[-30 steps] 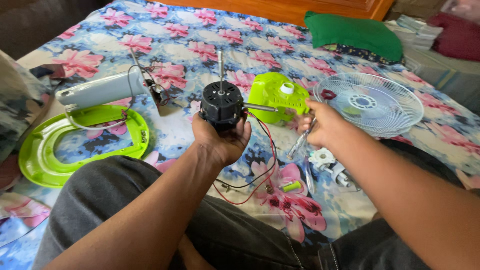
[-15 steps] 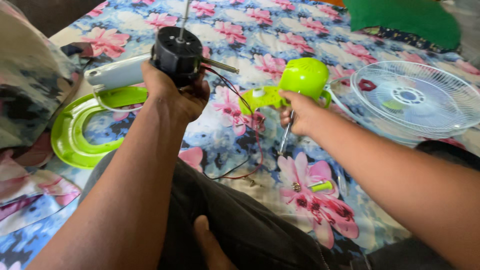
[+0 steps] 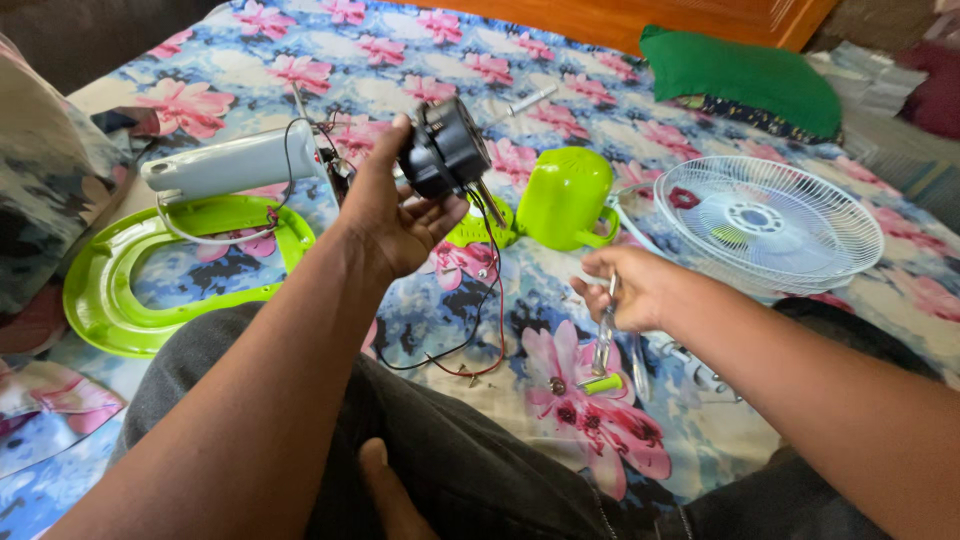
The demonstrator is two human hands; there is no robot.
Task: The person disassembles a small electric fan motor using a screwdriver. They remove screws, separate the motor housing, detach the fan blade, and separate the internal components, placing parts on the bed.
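My left hand [image 3: 392, 213] grips a black fan motor [image 3: 445, 152] tilted on its side, its metal shaft [image 3: 527, 100] pointing up and to the right. Red and black wires [image 3: 492, 300] hang from the motor down to the bedsheet. My right hand [image 3: 630, 288] holds a screwdriver [image 3: 605, 330] with a clear handle pointing downward, low over the sheet. Between the hands sits the lime-green motor housing [image 3: 565, 198] on the bed.
A white fan grille [image 3: 768, 220] lies at the right. A lime-green ring base [image 3: 150, 285] and white stand column [image 3: 230, 165] lie at the left. A small green part [image 3: 602, 383] rests on the floral sheet. A green pillow [image 3: 745, 75] is at the back.
My left hand has tilted the motor onto its side. My right hand has let go of the green housing, which now rests on the bed, and has dropped lower with the screwdriver.
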